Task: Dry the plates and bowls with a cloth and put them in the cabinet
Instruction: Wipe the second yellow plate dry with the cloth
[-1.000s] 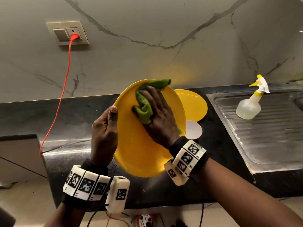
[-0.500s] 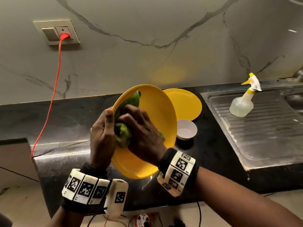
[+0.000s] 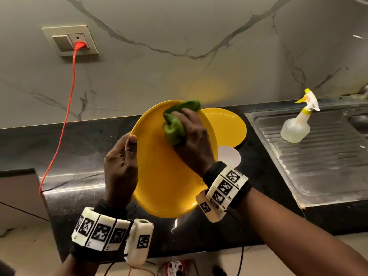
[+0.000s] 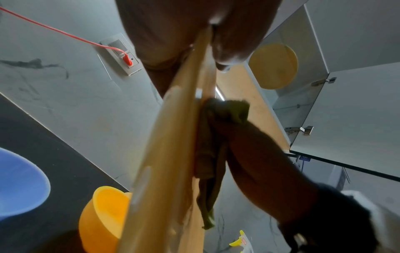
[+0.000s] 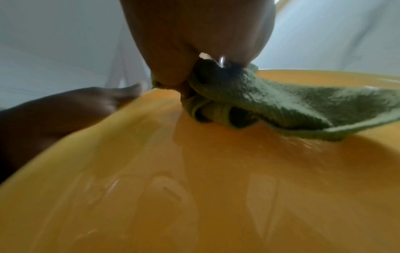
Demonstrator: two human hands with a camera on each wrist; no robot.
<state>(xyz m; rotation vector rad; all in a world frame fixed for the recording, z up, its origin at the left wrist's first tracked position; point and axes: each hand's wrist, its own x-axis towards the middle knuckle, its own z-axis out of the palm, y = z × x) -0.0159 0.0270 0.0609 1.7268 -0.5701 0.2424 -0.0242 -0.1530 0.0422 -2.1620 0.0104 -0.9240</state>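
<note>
Swept from the near-left edge to the far rim, the green cloth (image 3: 175, 124) sits bunched in the right hand (image 3: 192, 136) against the yellow plate (image 3: 167, 176), held tilted above the counter. From the left wrist, the left hand (image 4: 194, 34) pinches the plate's left rim; the stiff, light-looking plate seems best held there. Right-wrist view: fingers curl round the soft cloth on a glossy, probably slippery face.

Dim warm light; glare on countertop (image 3: 175, 226); wrist views blurred (wide-angle bending at edges).

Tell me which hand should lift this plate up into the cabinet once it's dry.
Left, probably. The left hand already grips the yellow plate by its rim, while the right hand is busy pressing the green cloth against it.
</note>
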